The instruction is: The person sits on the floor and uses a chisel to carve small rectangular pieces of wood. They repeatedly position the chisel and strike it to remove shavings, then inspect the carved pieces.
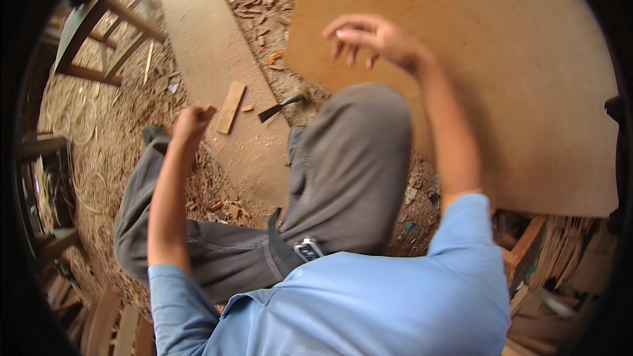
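My left hand is closed beside the left edge of a long plank. A brownish tip shows at its fingers, too small to make out. Just right of it, a short flat strip of wood lies on the plank, with a tiny wood block beside it. Farther right rests a tool with a dark flat blade, like a chisel, its handle end reaching past the plank's edge. My right hand hangs above a large plywood sheet, its fingers loosely curled and apart, holding nothing.
A wooden stool-like frame stands at the far left. Shavings and chips cover the floor. My raised knee is between the plank and the plywood sheet. Wood scraps are piled at the lower right.
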A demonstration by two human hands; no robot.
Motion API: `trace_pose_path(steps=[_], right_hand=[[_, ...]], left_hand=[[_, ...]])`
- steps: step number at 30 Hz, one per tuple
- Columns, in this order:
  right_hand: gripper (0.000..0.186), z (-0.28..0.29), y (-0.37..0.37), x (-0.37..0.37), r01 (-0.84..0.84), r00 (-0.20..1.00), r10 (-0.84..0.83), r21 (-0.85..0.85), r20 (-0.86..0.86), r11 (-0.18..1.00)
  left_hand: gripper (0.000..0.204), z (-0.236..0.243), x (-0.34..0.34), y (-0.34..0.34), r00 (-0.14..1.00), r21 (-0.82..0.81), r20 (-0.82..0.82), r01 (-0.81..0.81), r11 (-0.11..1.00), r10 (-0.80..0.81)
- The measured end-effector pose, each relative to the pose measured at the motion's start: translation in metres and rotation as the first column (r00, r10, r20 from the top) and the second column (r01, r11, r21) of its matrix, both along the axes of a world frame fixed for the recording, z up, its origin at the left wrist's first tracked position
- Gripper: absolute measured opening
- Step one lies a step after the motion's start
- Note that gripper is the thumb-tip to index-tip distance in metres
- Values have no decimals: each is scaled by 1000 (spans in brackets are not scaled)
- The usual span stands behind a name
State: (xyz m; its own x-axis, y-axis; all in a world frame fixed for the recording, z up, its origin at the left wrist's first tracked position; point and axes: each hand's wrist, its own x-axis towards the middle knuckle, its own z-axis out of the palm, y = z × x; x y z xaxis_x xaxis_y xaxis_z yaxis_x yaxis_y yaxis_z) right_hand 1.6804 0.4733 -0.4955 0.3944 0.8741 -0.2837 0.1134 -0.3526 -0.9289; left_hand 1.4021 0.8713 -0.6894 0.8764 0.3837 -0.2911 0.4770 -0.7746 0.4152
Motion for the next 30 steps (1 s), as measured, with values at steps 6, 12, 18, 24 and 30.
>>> trace_pose_path(steps=[6,12,18,24,30], right_hand=[[19,-277,-135,-117,545,755,-656,-545,-12,637],[45,-417,-147,-182,705,707,-504,-444,496,552],[41,-418,-93,-163,719,620,-372,-310,691,622],[29,-417,-65,-137,558,785,-220,-508,579,655],[13,-371,-49,-96,640,763,-625,-317,163,700]], left_hand=[[29,80,-32,33,996,53,74,40,998,-44],[14,138,-99,41,973,-66,227,-35,997,49],[14,171,-146,19,873,-100,407,-250,963,269],[8,195,-152,-18,863,-43,463,-206,978,202],[17,229,-68,-23,986,228,58,137,964,-154]])
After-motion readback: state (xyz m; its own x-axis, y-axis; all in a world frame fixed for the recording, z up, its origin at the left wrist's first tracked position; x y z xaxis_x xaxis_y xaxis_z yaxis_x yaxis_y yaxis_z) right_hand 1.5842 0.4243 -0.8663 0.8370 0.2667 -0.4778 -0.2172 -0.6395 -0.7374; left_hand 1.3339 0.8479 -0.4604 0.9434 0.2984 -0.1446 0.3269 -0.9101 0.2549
